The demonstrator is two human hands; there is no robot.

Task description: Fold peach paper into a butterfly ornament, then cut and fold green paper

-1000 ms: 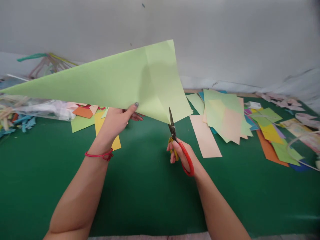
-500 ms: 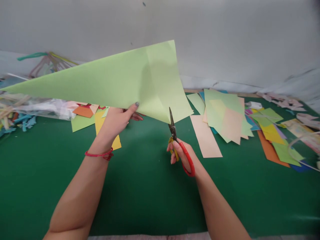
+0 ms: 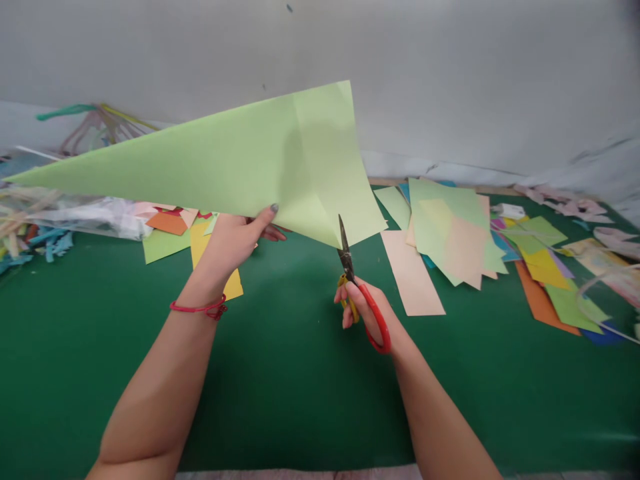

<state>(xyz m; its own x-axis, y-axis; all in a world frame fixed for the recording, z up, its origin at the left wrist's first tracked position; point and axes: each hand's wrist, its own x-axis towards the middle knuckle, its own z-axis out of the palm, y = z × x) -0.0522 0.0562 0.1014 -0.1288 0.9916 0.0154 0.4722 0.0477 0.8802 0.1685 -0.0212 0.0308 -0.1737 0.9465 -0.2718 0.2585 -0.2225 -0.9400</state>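
Holding nearly still: over the last second the left hand, right hand, scissors and green paper have kept their places; only a slight drift of the view shows.
Cut: no visible advance, so the cutting seems paused, as a judgement.
Green paper: raised above the green table, creased near its broad right end, its narrow tip reaching far left.
Left hand: pinching the lower edge, thumb on the near face, fingers behind.
Right hand: closed around the scissors' red and yellow handles.
Scissor blades: at the paper's lower corner, one in front; the other is hidden there, so their spread cannot be told.
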